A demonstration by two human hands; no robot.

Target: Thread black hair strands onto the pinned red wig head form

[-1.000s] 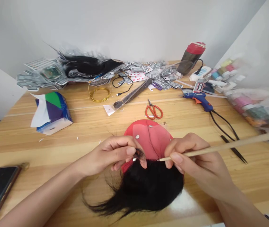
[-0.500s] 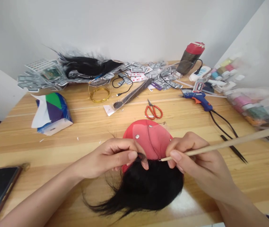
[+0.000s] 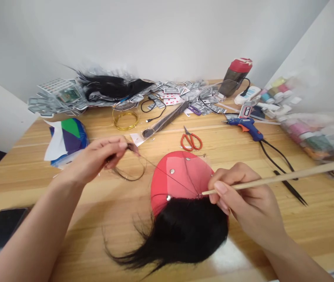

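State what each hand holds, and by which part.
The right hand holds the stick just behind its narrow tip. The left hand pinches dark hair by a gathered part; whether that is an end cannot be told.

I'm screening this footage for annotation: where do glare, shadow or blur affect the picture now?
Head view, bottom: pale glare on the tabletop, right of the black hair; head view, left: soft shadow beside the left forearm; head view, right edge: bagged bottles look smeared; head view, centre: red-and-pink form fairly clear.
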